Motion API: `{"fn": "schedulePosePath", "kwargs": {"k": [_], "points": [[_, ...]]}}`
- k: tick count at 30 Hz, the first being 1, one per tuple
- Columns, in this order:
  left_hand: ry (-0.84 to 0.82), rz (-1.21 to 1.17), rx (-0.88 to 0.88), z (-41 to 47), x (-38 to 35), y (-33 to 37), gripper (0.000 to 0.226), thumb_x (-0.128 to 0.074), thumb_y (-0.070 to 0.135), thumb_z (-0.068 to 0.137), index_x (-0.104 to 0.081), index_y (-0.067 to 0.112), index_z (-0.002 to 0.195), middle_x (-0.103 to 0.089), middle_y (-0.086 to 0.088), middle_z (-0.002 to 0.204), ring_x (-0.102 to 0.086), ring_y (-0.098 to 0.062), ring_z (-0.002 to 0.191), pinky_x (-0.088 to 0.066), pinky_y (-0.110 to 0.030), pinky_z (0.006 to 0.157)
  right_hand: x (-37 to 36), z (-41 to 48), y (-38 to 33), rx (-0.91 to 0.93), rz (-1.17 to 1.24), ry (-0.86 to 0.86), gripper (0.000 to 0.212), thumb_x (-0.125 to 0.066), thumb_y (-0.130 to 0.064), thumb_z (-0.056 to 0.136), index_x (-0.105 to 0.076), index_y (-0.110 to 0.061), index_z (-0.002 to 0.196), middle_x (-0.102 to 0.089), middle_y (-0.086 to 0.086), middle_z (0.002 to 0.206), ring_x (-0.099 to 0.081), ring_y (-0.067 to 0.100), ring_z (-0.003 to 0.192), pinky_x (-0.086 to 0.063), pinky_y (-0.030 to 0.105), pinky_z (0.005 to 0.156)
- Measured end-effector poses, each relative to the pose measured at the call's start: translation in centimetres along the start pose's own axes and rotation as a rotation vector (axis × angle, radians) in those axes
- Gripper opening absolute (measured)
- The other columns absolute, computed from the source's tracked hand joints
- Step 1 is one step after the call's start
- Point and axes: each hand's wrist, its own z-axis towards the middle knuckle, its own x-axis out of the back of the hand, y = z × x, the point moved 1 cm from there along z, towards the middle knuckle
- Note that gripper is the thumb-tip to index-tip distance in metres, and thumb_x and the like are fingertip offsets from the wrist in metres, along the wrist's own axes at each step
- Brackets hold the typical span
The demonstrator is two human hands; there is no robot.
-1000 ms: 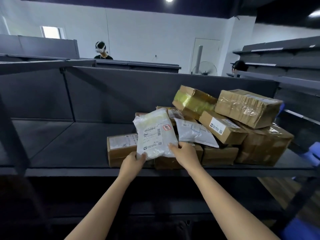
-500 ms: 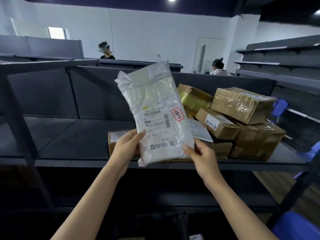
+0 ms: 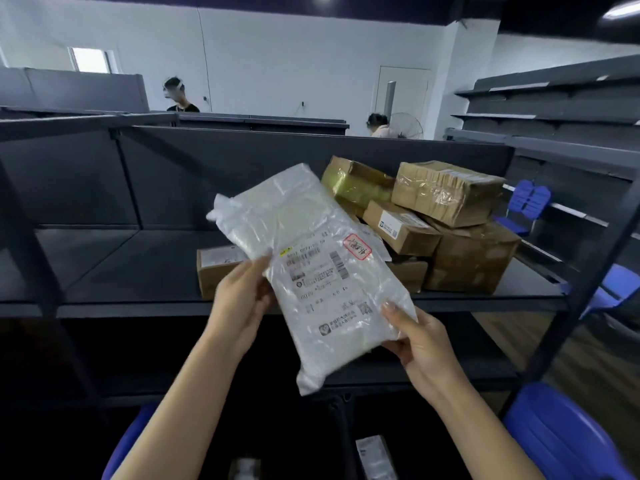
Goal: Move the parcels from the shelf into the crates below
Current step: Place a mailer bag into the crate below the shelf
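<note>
My left hand (image 3: 239,308) and right hand (image 3: 424,344) grip the white parcel (image 3: 311,265).
Long axis leans up-left; crate (image 3: 127,442) lies below.

One view only: wide-angle head cam, facing forward and tilted down. Shelf (image 3: 138,265) sits near, mid-frame, seen from slightly above. Far wall (image 3: 277,64) fills the top; crate (image 3: 561,434) is clipped at the bottom right corner.

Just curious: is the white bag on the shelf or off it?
Off. The left hand and right hand hold the bag up before the shelf.
</note>
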Motion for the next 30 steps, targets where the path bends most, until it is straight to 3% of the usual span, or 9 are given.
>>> {"fn": "schedulePosePath", "kwargs": {"k": [3,5,8,13,15,18,24,27,30], "points": [[0.125,-0.159,-0.051,0.5,2.1,1.6,0.013,-0.062,0.022,0.09,-0.066,0.01,0.095,-0.075,0.0,0.073,-0.071,-0.008,0.063,-0.056,-0.02,0.056,2.3,-1.1,-0.7,-0.058,-0.044,-0.024,0.022,-0.077,-0.023,0.063,-0.079,-0.012,0.082,-0.075,0.013,0.09,-0.073,0.023,0.078,-0.057,0.028,0.059],[0.163,-0.124,-0.053,0.4,3.7,1.7,0.013,-0.065,0.022,0.088,-0.067,0.009,0.093,-0.073,0.0,0.072,-0.069,-0.008,0.064,-0.056,-0.019,0.057,3.8,-1.7,-1.1,-0.097,-0.106,-0.043,0.025,-0.083,-0.025,0.061,-0.078,-0.01,0.081,-0.075,0.015,0.089,-0.073,0.024,0.075,-0.057,0.028,0.058],[0.187,-0.039,0.008,-0.5,5.7,0.1,0.009,-0.067,0.017,0.086,-0.068,0.008,0.089,-0.067,-0.003,0.078,-0.062,-0.01,0.069,-0.058,-0.019,0.064,5.5,-2.4,-1.5,-0.095,-0.174,-0.026,0.029,-0.082,-0.026,0.059,-0.077,-0.01,0.082,-0.075,0.015,0.087,-0.072,0.023,0.073,-0.056,0.028,0.058],[0.232,-0.097,0.051,-2.3,7.4,-2.6,0.004,-0.062,0.009,0.089,-0.064,0.006,0.091,-0.061,-0.006,0.086,-0.057,-0.012,0.077,-0.06,-0.023,0.07,6.8,-3.1,-1.7,-0.043,-0.302,0.006,0.039,-0.083,-0.034,0.057,-0.076,-0.011,0.088,-0.075,0.016,0.087,-0.072,0.024,0.073,-0.057,0.028,0.06],[0.216,-0.12,0.057,-3.0,7.7,-3.3,0.007,-0.06,0.009,0.09,-0.065,0.007,0.095,-0.067,-0.006,0.092,-0.065,-0.013,0.081,-0.06,-0.025,0.073,7.1,-3.3,-1.7,-0.029,-0.332,0.016,0.046,-0.088,-0.038,0.052,-0.076,-0.01,0.087,-0.075,0.015,0.084,-0.072,0.024,0.071,-0.056,0.028,0.058],[0.19,-0.128,0.046,-3.2,7.2,-3.0,0.009,-0.057,0.008,0.092,-0.065,0.007,0.097,-0.075,-0.002,0.088,-0.072,-0.009,0.077,-0.059,-0.022,0.067,7.7,-3.7,-1.2,-0.072,-0.337,-0.012,0.059,-0.092,-0.047,0.044,-0.076,-0.011,0.088,-0.075,0.015,0.088,-0.072,0.024,0.075,-0.056,0.028,0.06],[0.087,0.077,0.07,-1.7,5.2,0.8,0.004,-0.064,0.009,0.087,-0.067,0.007,0.088,-0.076,-0.001,0.077,-0.072,-0.009,0.068,-0.057,-0.02,0.057,6.9,-4.7,-1.3,-0.287,-0.37,-0.256,0.062,-0.077,-0.064,0.061,-0.071,-0.026,0.109,-0.073,0.009,0.104,-0.071,0.023,0.091,-0.055,0.026,0.072],[-0.026,0.179,0.106,-1.5,3.3,1.1,0.006,-0.069,0.01,0.082,-0.07,0.007,0.087,-0.077,-0.004,0.08,-0.073,-0.012,0.07,-0.056,-0.021,0.057,3.9,-4.5,-1.6,-0.223,-0.44,-0.269,0.061,-0.071,-0.072,0.059,-0.073,-0.029,0.103,-0.075,0.005,0.097,-0.073,0.019,0.085,-0.055,0.023,0.068],[-0.083,0.225,0.121,-1.6,2.1,0.9,0.01,-0.071,0.01,0.077,-0.072,0.007,0.087,-0.077,-0.005,0.081,-0.073,-0.013,0.07,-0.056,-0.021,0.056,2.0,-4.4,-1.7,-0.151,-0.514,-0.256,0.049,-0.072,-0.067,0.063,-0.075,-0.026,0.089,-0.076,0.006,0.093,-0.074,0.024,0.084,-0.058,0.027,0.067]]}}
